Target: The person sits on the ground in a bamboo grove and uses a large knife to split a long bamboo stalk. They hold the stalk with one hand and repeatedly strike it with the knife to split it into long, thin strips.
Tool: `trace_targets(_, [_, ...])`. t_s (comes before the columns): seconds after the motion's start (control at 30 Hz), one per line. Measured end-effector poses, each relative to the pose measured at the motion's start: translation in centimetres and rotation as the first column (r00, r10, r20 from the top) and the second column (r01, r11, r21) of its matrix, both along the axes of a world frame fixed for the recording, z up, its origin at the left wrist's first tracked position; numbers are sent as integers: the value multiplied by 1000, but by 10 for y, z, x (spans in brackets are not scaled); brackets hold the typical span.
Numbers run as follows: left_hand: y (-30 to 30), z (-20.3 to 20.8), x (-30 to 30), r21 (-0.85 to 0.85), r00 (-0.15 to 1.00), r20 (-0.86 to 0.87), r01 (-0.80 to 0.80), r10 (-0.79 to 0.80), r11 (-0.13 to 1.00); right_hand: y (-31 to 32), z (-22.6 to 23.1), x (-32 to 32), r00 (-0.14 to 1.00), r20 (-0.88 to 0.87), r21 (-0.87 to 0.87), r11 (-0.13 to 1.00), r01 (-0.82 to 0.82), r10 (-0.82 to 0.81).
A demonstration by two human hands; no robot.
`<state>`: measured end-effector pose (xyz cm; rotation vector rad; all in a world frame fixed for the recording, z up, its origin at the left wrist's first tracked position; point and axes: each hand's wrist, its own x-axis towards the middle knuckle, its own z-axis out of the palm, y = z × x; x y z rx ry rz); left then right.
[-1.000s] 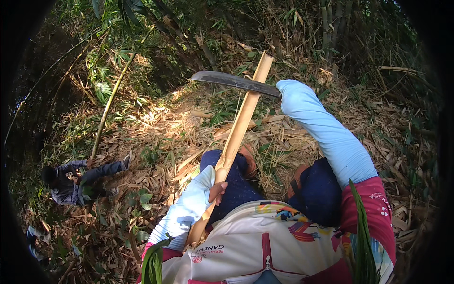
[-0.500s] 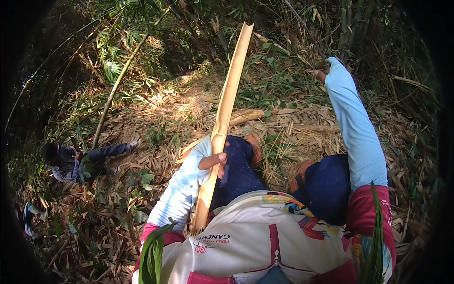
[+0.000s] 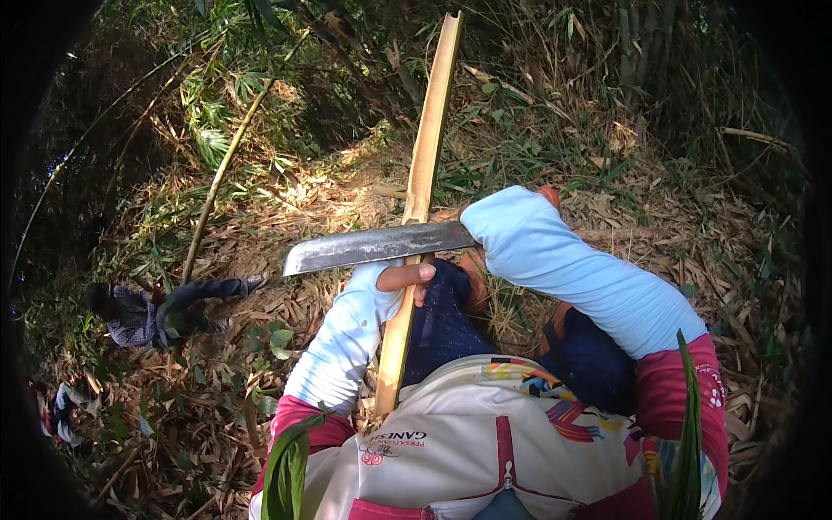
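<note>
The long pale split bamboo stave runs upright, away from the body; the left hand grips its middle; the right hand, sleeve-hidden, holds the grey machete blade crosswise against it.

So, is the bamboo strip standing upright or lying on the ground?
Roughly upright, leaning a little. The left hand grips the bamboo strip near its lower part, its top rises free, and the blade lies across it.
</note>
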<state>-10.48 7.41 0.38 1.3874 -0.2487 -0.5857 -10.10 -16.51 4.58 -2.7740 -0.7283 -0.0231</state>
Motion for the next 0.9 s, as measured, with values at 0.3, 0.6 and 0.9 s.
trace_targets(0.3, [-17, 26, -19, 262, 990, 139, -39, 2, 964, -9, -15, 3, 981, 185, 64, 995, -78, 65])
trace_targets(0.6, [-15, 26, -39, 259, 995, 101, -22, -5, 966, -58, -6, 31, 919, 272, 310, 930, 196, -284])
trace_targets(0.9, [-15, 20, -26, 263, 993, 121, -35, 4, 964, -15, -6, -4, 979, 193, 151, 988, 29, -58])
